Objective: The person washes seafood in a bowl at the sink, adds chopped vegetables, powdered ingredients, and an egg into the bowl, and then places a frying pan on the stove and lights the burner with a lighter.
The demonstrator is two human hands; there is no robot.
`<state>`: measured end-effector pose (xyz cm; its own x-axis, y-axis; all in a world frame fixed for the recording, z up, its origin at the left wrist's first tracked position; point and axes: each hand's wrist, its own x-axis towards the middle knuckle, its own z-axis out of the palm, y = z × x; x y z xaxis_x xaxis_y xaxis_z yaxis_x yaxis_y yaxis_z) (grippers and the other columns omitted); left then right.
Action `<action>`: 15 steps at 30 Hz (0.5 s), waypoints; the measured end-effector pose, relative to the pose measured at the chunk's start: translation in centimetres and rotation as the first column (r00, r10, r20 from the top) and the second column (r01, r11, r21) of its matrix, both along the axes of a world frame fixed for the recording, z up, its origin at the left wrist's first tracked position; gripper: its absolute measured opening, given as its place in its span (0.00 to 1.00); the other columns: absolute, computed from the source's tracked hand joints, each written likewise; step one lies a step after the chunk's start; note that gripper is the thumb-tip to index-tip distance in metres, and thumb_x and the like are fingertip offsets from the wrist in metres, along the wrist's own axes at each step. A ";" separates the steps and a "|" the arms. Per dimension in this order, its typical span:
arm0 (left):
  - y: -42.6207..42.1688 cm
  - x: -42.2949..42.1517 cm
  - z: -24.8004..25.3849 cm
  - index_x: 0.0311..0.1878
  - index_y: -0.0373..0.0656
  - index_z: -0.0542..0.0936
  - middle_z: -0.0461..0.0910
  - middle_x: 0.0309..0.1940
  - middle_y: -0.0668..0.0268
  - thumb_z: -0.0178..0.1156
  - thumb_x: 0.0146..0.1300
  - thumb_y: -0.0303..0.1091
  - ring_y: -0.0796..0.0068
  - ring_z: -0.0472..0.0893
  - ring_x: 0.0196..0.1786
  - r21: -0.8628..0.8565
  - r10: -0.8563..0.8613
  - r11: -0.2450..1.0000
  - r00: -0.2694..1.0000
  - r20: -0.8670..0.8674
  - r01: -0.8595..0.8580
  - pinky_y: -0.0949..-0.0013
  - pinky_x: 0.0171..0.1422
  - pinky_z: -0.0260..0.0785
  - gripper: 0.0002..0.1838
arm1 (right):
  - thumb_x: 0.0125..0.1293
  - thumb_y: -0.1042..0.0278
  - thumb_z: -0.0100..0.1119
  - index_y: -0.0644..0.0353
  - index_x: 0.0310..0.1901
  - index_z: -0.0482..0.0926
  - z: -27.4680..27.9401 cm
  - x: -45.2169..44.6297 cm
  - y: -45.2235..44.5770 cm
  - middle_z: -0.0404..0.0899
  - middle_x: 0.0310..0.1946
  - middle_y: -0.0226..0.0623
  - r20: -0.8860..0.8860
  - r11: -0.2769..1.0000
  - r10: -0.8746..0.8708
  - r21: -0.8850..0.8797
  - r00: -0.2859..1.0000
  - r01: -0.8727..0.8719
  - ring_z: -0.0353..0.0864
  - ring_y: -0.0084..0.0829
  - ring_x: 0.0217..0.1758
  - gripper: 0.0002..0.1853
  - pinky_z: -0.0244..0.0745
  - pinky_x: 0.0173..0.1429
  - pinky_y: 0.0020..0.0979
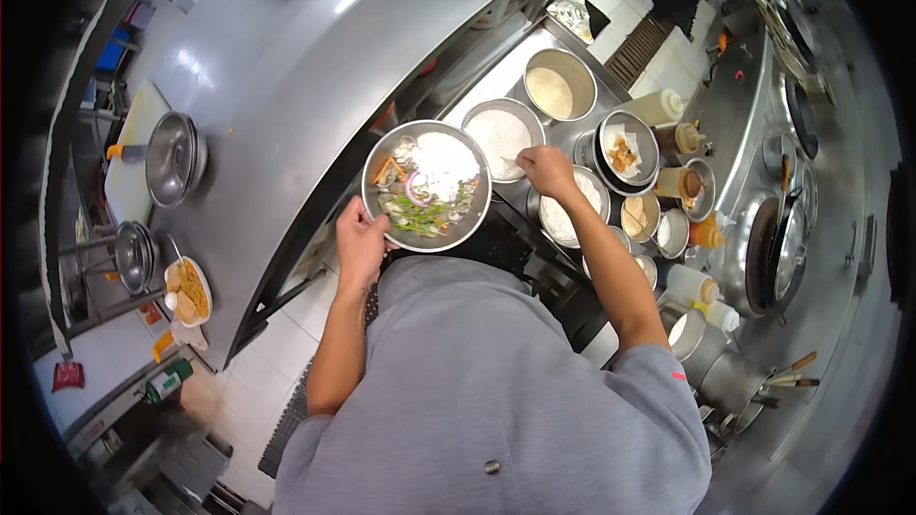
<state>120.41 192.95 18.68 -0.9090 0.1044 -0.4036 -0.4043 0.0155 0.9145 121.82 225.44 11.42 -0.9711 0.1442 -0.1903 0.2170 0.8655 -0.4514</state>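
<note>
My left hand (359, 236) grips the lower left rim of a steel mixing bowl (468, 220). Inside the bowl lie chopped green vegetables (417, 219), orange strips, a purple onion ring (414, 191) and a heap of white powder (444, 157). My right hand (548, 172) is closed at the right edge of a round tub of white powder (496, 132), fingertips over the powder. Whatever those fingers hold, if anything, is hidden. Close below that hand is another bowl of white powder (563, 219), partly covered by my forearm.
A pot of beige powder (551, 92) stands beyond the tubs. Squeeze bottles (704, 232) and small seasoning bowls (639, 216) crowd the right side, near a wok (760, 253). On the steel counter (296, 67) at left are stacked bowls (174, 160) and a food tray (189, 292).
</note>
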 end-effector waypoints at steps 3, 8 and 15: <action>-1.1 0.4 -0.2 0.27 0.41 0.64 0.70 0.23 0.67 0.51 0.53 0.16 0.79 0.76 0.21 -0.055 0.057 0.997 0.998 -0.020 -0.058 0.75 0.20 0.76 0.09 | 0.59 0.64 0.59 0.56 0.36 0.85 -1.2 -0.1 2.7 0.81 0.26 0.48 0.012 0.969 0.000 -0.248 1.000 0.003 0.81 0.44 0.33 0.09 0.73 0.38 0.41; -1.3 0.6 0.1 0.27 0.41 0.63 0.70 0.24 0.67 0.51 0.53 0.16 0.79 0.76 0.22 -0.057 0.098 0.994 0.995 -0.005 -0.098 0.75 0.20 0.76 0.09 | 0.61 0.65 0.63 0.67 0.38 0.84 3.5 0.8 3.7 0.75 0.23 0.24 0.269 0.608 -0.286 -0.691 0.920 0.391 0.67 0.19 0.28 0.12 0.64 0.35 0.24; 2.8 0.6 0.4 0.28 0.41 0.64 0.71 0.25 0.67 0.51 0.53 0.16 0.79 0.76 0.23 -0.017 0.041 0.999 0.999 0.019 -0.041 0.75 0.21 0.76 0.09 | 0.65 0.65 0.60 0.62 0.42 0.84 11.6 -0.1 2.2 0.76 0.21 0.27 -0.134 0.699 -0.199 -0.714 0.971 0.044 0.69 0.24 0.19 0.11 0.62 0.24 0.28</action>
